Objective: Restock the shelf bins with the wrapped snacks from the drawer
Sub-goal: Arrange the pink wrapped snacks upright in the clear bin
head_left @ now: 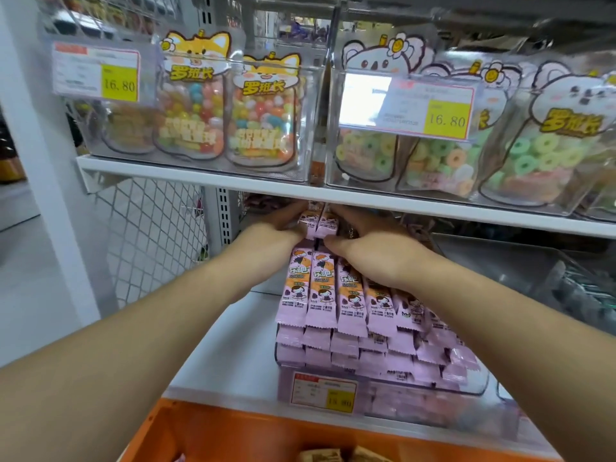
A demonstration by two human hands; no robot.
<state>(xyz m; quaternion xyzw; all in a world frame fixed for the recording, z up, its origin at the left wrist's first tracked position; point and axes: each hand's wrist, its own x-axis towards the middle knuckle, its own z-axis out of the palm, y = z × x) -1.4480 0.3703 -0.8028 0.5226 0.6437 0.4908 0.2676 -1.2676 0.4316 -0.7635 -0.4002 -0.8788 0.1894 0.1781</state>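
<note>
Several pink wrapped snack bars lie stacked in rows inside a clear shelf bin on the lower white shelf. At the back of that bin, under the upper shelf, a small bundle of pink snack bars is squeezed between both hands. My left hand grips the bundle from the left. My right hand grips it from the right, its thumb below the bundle, resting over the stacked rows. An orange drawer sits open at the bottom, with a few wrapped snacks showing at its lower edge.
The upper white shelf hangs low over my hands and carries clear bins of candy pouches with price tags. A wire mesh panel closes the left side. Another bin stands to the right.
</note>
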